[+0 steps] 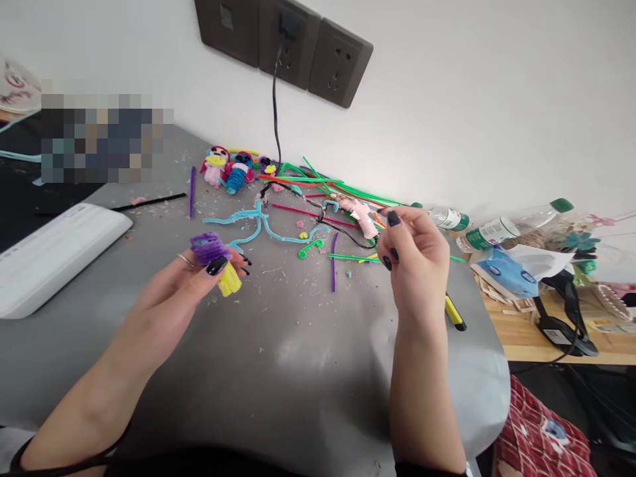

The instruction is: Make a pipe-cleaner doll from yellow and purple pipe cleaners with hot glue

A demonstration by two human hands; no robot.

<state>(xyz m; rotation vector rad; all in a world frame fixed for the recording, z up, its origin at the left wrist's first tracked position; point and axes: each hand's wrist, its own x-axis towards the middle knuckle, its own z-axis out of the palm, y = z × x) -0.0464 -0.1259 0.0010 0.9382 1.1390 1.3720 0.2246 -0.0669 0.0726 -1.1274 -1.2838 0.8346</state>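
Observation:
My left hand (199, 278) pinches a small fuzzy pipe-cleaner piece (211, 248), purple on top with yellow below, between thumb and fingers. Over the right part of the table, my right hand (415, 245) is raised with thumb and fingertips pressed together. Whatever sits in that pinch, if anything, is too small to make out. Just left of it lies a pink tool (358, 215) with a black cord, resembling a hot glue gun. Light-blue pipe cleaners (258, 225) and a green curled one (311, 248) lie between the two hands.
Several pipe-cleaner dolls (238, 172) stand by the wall, beside long green and orange stems (318, 179). A white device (64, 258) is at left. At right are a yellow cutter (454, 313), bottles (489, 232) and a tissue pack (509, 271). Wall sockets (288, 40) hang above.

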